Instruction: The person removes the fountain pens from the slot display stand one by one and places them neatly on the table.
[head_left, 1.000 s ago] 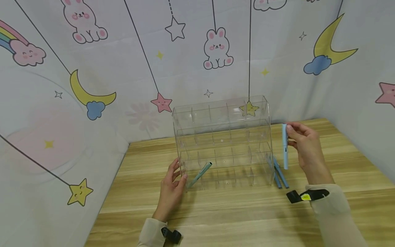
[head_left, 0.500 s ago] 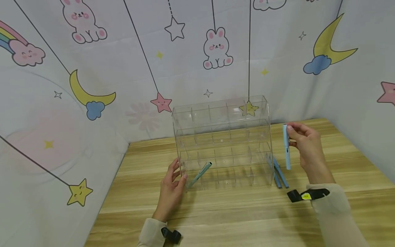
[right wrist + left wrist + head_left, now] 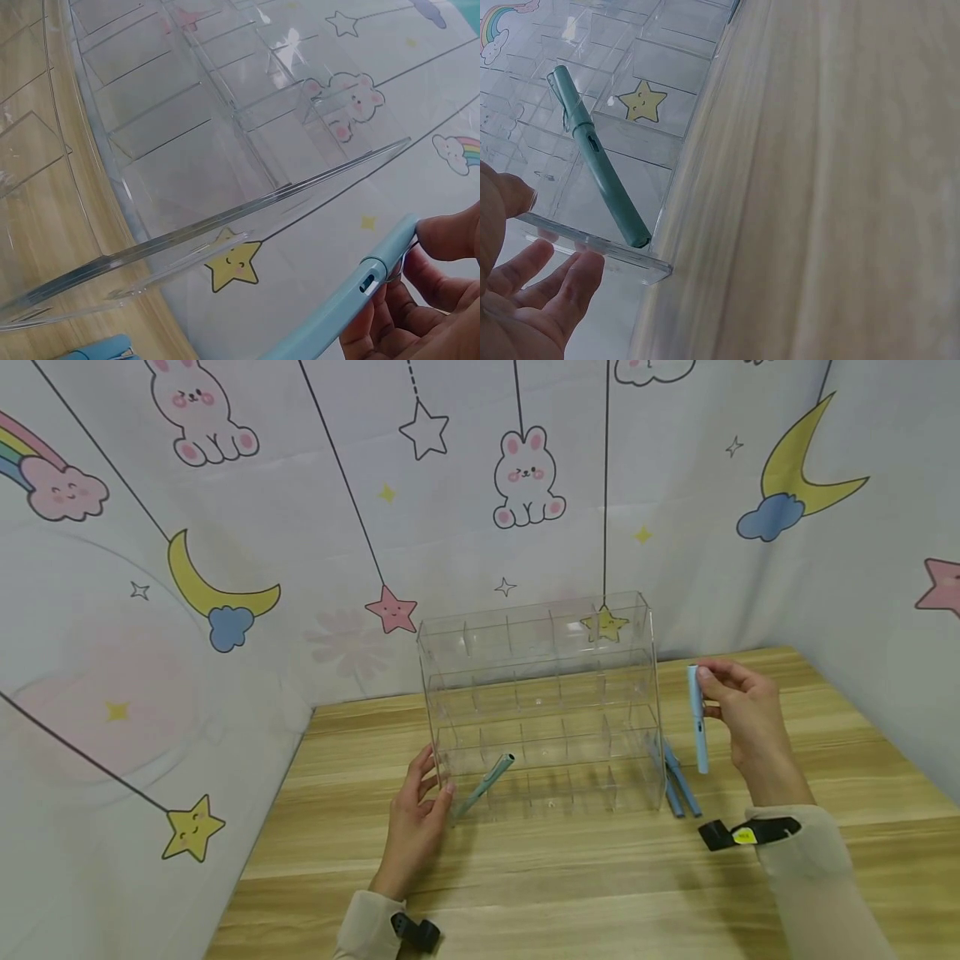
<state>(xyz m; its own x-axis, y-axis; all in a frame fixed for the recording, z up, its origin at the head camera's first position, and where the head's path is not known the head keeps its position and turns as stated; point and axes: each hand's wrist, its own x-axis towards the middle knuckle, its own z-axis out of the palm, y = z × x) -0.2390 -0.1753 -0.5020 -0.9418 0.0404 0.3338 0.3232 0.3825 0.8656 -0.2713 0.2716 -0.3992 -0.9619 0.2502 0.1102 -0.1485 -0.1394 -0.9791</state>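
Observation:
A clear acrylic pen organizer point(image 3: 540, 693) with rows of compartments stands on the wooden table. My left hand point(image 3: 417, 810) grips its lower left side panel, thumb inside and fingers outside in the left wrist view. A green pen point(image 3: 604, 165) leans in the bottom left compartment, beside that thumb. To the right of the organizer, my right hand point(image 3: 742, 710) pinches a light blue pen point(image 3: 698, 718) near its top end, and it hangs almost upright. In the right wrist view the light blue pen point(image 3: 352, 292) shows its clip against my fingers.
Two darker blue pens point(image 3: 681, 781) lie on the table point(image 3: 570, 877) at the organizer's right side. Behind stands a white curtain point(image 3: 450, 543) printed with stars, moons and rabbits. Another curtain side point(image 3: 907, 693) runs along the right table edge.
The light blue pen has tilted slightly, its lower end swinging a little to the right. My left hand, the organizer and the other pens stay where they were.

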